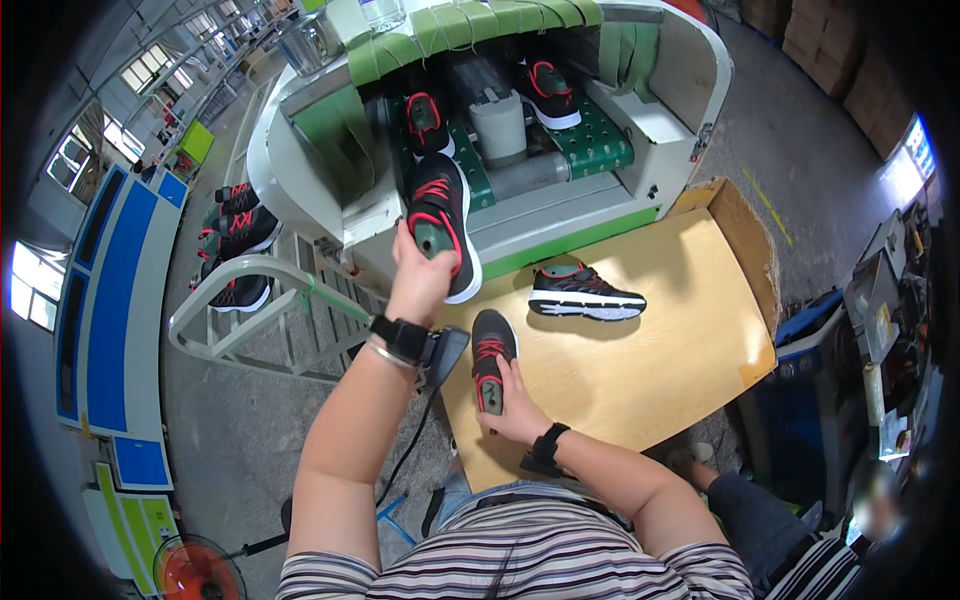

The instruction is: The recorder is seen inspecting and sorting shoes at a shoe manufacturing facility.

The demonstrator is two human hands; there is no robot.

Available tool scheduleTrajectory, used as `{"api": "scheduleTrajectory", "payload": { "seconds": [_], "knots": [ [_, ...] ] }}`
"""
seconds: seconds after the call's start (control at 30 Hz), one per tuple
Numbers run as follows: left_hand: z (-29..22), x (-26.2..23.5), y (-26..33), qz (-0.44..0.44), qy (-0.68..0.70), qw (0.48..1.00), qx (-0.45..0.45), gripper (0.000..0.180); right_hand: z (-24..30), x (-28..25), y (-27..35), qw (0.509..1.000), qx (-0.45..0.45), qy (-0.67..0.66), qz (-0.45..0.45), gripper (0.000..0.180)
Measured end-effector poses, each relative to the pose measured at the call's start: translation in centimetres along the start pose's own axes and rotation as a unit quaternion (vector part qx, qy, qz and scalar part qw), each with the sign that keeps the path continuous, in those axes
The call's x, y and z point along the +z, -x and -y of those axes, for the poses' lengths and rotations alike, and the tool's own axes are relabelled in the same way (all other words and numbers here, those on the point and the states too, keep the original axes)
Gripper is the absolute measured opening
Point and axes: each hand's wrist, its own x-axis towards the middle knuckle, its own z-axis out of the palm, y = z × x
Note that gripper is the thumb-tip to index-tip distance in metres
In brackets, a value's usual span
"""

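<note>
My left hand [425, 265] grips the heel end of a black sneaker [438, 205] with red laces and a white sole, raised in front of the machine's opening. A grey-green shoe last or insert shows inside its collar. My right hand [515, 405] is closed around the heel of a second sneaker [491, 350], dark with red laces, at the left edge of the wooden table [680, 370]. Another sneaker [585, 292] lies on its side on the table, its patterned white sole toward me. Inside the machine, one sneaker [424, 120] sits left and another [550, 92] right.
The white machine [500, 235] has a green perforated belt [597, 147] and green cloth flaps [470, 28]. A metal rack [290, 320] with several sneakers stands left. A cardboard sheet [745, 235] edges the table. Another person [770, 530] is at lower right; an orange fan [198, 570] at lower left.
</note>
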Motion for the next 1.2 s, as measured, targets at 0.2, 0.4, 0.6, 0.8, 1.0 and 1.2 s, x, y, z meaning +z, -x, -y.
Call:
{"api": "scheduleTrajectory", "payload": {
  "seconds": [0.2, 0.4, 0.6, 0.8, 1.0, 1.2],
  "knots": [
    [-0.5, 3.3, -1.8, -0.065, -0.086, 0.989, 0.104, 0.09, -0.8, -6.8, 2.2, 0.969, 0.051, -0.224, -0.086, 0.072],
    [-2.2, 2.8, -5.9, -0.07, -0.078, 0.984, 0.147, 0.086, 1.8, -17.8, 2.0, 0.925, 0.123, -0.316, -0.17, 0.035],
    [-2.3, 2.6, -7.3, -0.033, -0.032, 0.993, 0.108, 0.082, 7.8, -26.5, -1.6, 0.904, -0.098, -0.2, -0.366, 0.038],
    [-2.2, 2.6, -8.2, -0.013, -0.015, 0.996, 0.092, 0.084, 6.9, -31.1, -16.2, 0.898, -0.2, 0.005, -0.392, 0.042],
    [-2.0, 2.0, -9.8, -0.009, -0.027, 0.994, 0.107, 0.087, 5.5, -31.0, -20.3, 0.886, -0.258, 0.095, -0.373, 0.051],
    [-2.3, 1.0, -9.7, 0.012, 0.081, 0.994, 0.076, 0.093, -1.4, -25.9, -16.6, 0.909, -0.07, 0.083, -0.402, 0.058]
  ]
}}
